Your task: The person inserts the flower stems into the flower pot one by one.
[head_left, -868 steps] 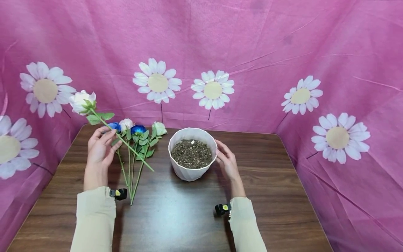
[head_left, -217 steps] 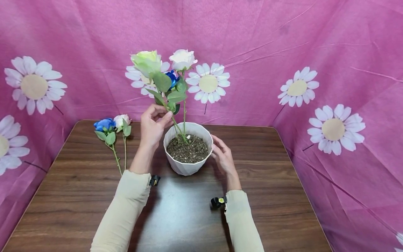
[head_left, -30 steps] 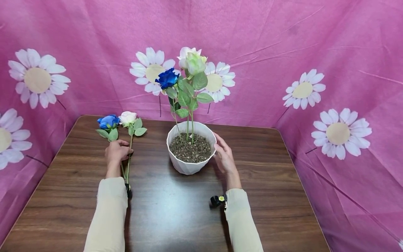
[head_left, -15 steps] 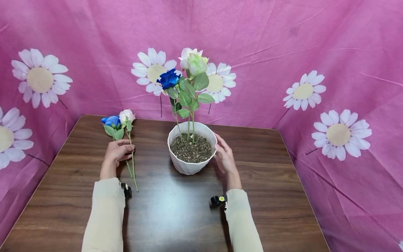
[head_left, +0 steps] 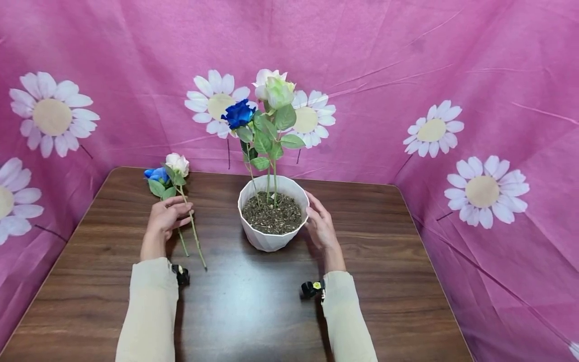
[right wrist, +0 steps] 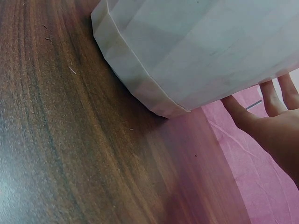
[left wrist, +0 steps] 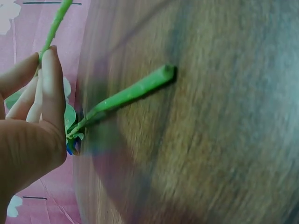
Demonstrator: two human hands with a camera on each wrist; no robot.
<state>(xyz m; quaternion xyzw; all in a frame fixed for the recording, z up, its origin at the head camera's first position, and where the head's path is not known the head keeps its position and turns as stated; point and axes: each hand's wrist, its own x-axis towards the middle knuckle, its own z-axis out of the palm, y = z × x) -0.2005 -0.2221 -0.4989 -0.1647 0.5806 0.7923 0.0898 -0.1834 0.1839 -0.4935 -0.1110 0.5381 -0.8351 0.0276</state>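
My left hand (head_left: 164, 219) pinches the green stem of a pale pink-white rose (head_left: 177, 164) between thumb and fingers; that stem (left wrist: 57, 22) shows at the top of the left wrist view. A blue rose (head_left: 156, 174) lies on the table behind the hand, its stem (left wrist: 133, 92) partly hidden by the hand in the head view. My right hand (head_left: 322, 226) touches the right side of a white faceted pot (head_left: 271, 241) with extended fingertips. In the pot's dark soil (head_left: 276, 216) stand a blue rose (head_left: 238, 114), a pale green rose (head_left: 279, 92) and a white rose (head_left: 264, 76).
The brown wooden table (head_left: 389, 281) ends at a pink curtain (head_left: 362, 60) printed with large white daisies, which hangs behind it and along both sides. Black wrist cameras (head_left: 312, 289) sit on both cuffs.
Over the last second the left hand took the pink-white rose's stem and tilted it, its lower end swinging right. Since earlier, three roses came to stand in the pot. The right hand stayed.
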